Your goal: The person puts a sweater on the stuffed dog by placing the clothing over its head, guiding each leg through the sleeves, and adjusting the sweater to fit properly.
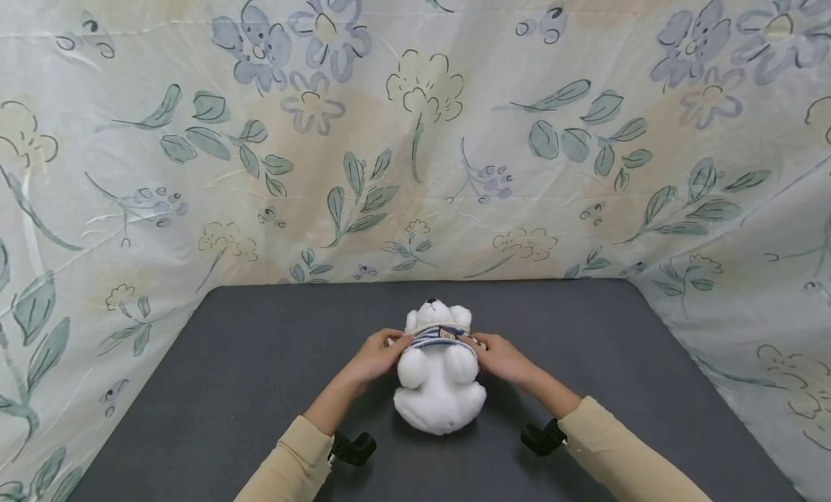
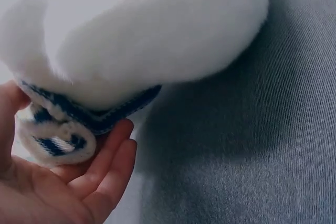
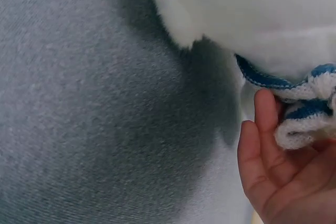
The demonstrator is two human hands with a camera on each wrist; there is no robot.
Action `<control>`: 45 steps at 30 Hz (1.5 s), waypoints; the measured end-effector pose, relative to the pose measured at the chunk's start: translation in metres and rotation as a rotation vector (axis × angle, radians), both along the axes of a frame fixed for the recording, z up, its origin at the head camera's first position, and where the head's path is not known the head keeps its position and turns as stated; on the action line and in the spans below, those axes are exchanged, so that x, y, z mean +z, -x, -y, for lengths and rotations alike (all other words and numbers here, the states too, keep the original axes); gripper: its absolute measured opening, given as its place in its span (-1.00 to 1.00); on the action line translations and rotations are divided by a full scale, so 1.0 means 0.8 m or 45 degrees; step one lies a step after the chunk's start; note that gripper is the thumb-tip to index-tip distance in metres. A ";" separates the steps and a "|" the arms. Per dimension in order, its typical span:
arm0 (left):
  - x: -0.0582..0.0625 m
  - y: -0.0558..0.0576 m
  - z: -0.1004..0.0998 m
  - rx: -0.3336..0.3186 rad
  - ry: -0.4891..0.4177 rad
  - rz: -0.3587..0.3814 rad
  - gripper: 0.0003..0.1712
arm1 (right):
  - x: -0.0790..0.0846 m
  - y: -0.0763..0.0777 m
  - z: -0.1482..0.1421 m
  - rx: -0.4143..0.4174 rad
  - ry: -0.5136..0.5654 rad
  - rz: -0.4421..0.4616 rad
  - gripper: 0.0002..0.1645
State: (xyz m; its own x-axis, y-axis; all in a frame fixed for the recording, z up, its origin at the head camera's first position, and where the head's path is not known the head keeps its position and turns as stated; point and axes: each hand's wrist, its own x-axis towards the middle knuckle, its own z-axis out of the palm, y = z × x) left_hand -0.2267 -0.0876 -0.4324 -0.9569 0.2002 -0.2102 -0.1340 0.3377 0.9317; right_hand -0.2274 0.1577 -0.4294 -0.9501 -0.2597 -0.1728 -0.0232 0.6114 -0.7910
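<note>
A white plush bear [image 1: 441, 397] lies on the dark grey table with its head at the far end and its nose up. It wears a blue-and-white striped knit sweater [image 1: 430, 336]. My left hand [image 1: 376, 356] grips the bear's left side as seen from the head, at the sweater. In the left wrist view, thumb and fingers lie around a knit sleeve [image 2: 79, 153]. On the opposite side my right hand [image 1: 505, 359] holds the bear at the sweater, its fingers beneath another sleeve [image 3: 302, 124] in the right wrist view. The right thumb is hidden there.
The grey table [image 1: 260, 386] extends around the bear on all sides. Behind it and along both sides hangs a floral-patterned cloth [image 1: 415, 141]. A black strap-like device [image 1: 353, 448] is on the left wrist, and a similar one [image 1: 542, 438] on the right.
</note>
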 end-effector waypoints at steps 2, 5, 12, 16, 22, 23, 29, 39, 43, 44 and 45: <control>-0.002 0.001 0.002 0.020 -0.007 0.003 -0.43 | -0.002 0.000 -0.001 -0.006 0.021 0.003 -0.48; -0.005 0.002 0.003 0.037 -0.008 0.003 -0.49 | -0.004 -0.001 -0.002 -0.004 0.036 0.000 -0.52; -0.005 0.001 0.008 0.054 0.023 -0.035 -0.52 | -0.006 0.000 0.004 -0.043 -0.002 -0.026 -0.56; 0.000 -0.001 0.013 0.059 0.129 -0.104 -0.57 | -0.007 0.001 0.008 -0.056 -0.020 -0.054 -0.59; 0.015 -0.008 0.021 0.077 0.346 -0.339 -0.67 | -0.008 0.000 0.012 -0.073 -0.026 -0.086 -0.61; 0.018 -0.009 0.022 0.083 0.368 -0.385 -0.68 | -0.007 0.000 0.013 -0.075 -0.024 -0.087 -0.61; 0.039 -0.024 0.021 0.033 0.387 -0.612 -0.66 | -0.004 -0.001 0.015 -0.063 -0.022 -0.095 -0.63; 0.060 -0.054 0.000 -0.199 0.369 -0.913 -0.53 | 0.000 -0.006 0.018 -0.012 0.008 -0.120 -0.60; 0.062 -0.063 -0.008 -0.210 0.387 -0.954 -0.52 | 0.003 -0.007 0.019 0.004 0.023 -0.144 -0.63; 0.062 -0.064 -0.010 -0.205 0.392 -0.960 -0.52 | 0.004 -0.007 0.019 0.005 0.024 -0.148 -0.64; 0.062 -0.065 -0.011 -0.201 0.399 -0.972 -0.53 | 0.005 -0.007 0.019 0.006 0.023 -0.154 -0.64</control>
State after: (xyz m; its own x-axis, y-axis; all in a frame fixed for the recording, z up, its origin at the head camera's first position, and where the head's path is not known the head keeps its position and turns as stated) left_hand -0.1744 -0.0785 -0.3826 -0.8246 0.3837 0.4156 0.5657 0.5582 0.6070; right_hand -0.2219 0.1422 -0.4258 -0.9625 -0.2664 -0.0518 -0.1224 0.5964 -0.7933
